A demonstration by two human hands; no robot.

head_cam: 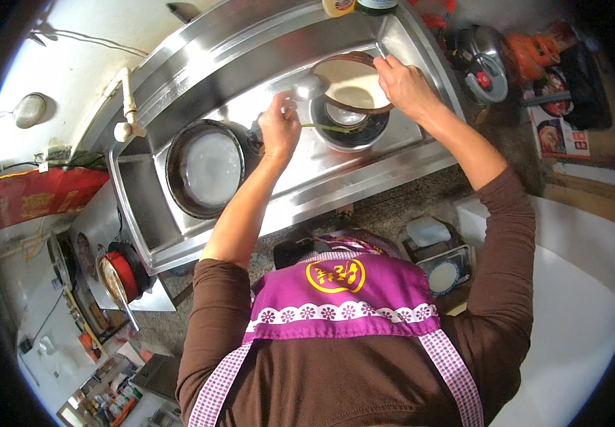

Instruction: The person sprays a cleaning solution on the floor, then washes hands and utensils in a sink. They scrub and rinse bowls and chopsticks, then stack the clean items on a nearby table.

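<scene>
My right hand [406, 88] grips the rim of a brown-edged pot [352, 80] with a cream inside, held tilted over the steel sink. Just left of it, my left hand [279, 128] is closed around a blurred, rounded metal utensil [310, 88], which reaches towards the pot's rim. A dark scrubber-like thing [255, 134] shows beside that hand; whether it is held I cannot tell. Below the pot sits a dark bowl with a pale rim [358, 141], partly covered. Across it lies a thin green stem or handle [328, 127].
A dark round pan [205, 205] with whitish liquid stands at the left of the steel sink [296, 211]. The tap [128, 115] juts over the left rear edge. Bottles [376, 5] stand behind. At the right is a pressure cooker [483, 69]; a red pot [126, 269] lies lower left.
</scene>
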